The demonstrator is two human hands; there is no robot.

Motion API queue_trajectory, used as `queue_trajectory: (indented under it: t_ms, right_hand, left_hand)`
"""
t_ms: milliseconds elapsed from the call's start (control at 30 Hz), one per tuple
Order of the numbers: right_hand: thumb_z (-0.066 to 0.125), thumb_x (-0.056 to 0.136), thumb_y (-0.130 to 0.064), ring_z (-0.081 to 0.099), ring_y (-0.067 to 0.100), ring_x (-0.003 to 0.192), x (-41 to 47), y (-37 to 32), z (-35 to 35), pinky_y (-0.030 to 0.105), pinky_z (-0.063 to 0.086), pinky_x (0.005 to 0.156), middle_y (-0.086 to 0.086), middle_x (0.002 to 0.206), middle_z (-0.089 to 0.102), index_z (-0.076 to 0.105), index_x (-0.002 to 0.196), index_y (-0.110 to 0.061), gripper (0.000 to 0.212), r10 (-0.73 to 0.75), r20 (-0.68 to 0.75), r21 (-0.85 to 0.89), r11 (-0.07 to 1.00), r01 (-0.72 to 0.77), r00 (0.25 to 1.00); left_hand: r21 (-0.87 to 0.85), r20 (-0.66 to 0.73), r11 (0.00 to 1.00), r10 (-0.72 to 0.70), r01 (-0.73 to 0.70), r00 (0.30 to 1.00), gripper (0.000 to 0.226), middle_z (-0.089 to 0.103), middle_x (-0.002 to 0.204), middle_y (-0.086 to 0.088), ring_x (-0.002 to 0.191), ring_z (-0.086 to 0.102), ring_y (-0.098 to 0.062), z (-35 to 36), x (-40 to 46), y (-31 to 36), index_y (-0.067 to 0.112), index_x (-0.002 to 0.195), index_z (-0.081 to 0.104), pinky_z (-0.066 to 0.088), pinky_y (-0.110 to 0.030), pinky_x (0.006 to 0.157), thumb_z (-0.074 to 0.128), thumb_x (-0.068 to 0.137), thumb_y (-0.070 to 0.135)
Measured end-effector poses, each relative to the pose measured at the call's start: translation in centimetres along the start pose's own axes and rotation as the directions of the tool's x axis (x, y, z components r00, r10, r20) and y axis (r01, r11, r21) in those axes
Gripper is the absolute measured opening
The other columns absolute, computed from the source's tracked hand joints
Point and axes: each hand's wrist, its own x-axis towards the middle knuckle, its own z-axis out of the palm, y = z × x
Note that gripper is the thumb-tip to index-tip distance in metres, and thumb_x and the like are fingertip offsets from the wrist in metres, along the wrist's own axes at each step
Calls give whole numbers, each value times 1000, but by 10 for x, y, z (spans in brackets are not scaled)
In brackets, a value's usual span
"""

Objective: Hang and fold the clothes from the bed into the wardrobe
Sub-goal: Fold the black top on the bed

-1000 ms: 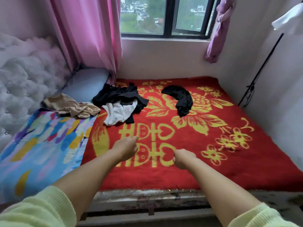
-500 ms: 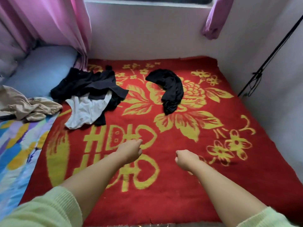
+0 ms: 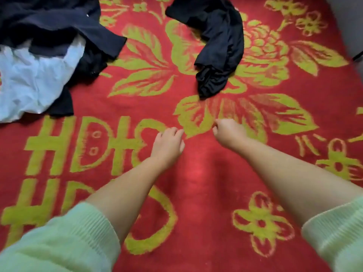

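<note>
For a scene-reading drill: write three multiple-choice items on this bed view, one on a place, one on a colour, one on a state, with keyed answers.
1. Where does the lone black garment lie relative to the right hand?
A. beyond it
B. under it
C. in its grip

2. What colour is the cloth lying with the dark pile?
A. white
B. green
C. pink

3. What do the hands hold?
A. a hanger
B. nothing
C. a garment

Answers: 1 A, the garment lies farther up the blanket; 2 A, it shows white; 3 B, the left hand and the right hand are loosely curled and hold nothing.
</note>
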Motion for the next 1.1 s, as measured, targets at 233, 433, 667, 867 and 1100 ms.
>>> queue_trajectory:
  t_ms: [233, 433, 667, 867, 1100]
  right_hand:
    - [46, 94, -23, 34, 32, 131, 103, -10, 21, 46, 37, 98, 11, 145, 32, 34, 142, -14, 50, -54, -186, -19, 999, 51, 981]
    - [48, 96, -27, 23, 33, 136, 163, -9, 30, 48, 31, 102, 10, 152, 20, 20, 148, -27, 60, 17, -115, -105, 994, -29, 993]
    - [39, 97, -22, 52, 38, 110, 166, -20, 26, 39, 36, 73, 19, 118, 56, 50, 112, -5, 25, -32, -158, 19, 999, 35, 987]
    - [40, 93, -32, 59, 39, 93, 89, -35, 62, 35, 28, 65, 19, 96, 66, 55, 89, -11, 26, -6, -130, 88, 996, 17, 991]
    - [38, 91, -33, 59, 35, 94, 31, -57, 82, 33, 34, 67, 13, 95, 66, 51, 78, -16, 25, 8, 41, 121, 993, -13, 999]
  left_hand:
    - [55, -35, 998, -29, 31, 999, 56, 13, 159, -2, 147, 6, -17, 76, 29, -38, 24, 150, 21, -5, -47, 116, 22, 96, 39]
    - [82, -180, 996, 41, -27, 983, 59, 34, 151, -10, 141, 24, -24, 95, 33, -43, 17, 143, 39, 10, -53, 114, 32, 87, 34]
    - [109, -205, 993, 66, -44, 977, 59, 35, 150, -11, 140, 22, -23, 96, 36, -46, 19, 143, 33, 11, -54, 112, 34, 85, 33]
    - [95, -226, 994, 71, -50, 972, 59, 36, 150, -11, 140, 22, -23, 95, 40, -45, 17, 142, 38, 11, -54, 111, 34, 85, 33]
    - [10, -190, 1000, 26, -25, 981, 67, 38, 149, -8, 139, 32, -24, 87, 43, -47, 11, 142, 41, 13, -53, 114, 37, 80, 36]
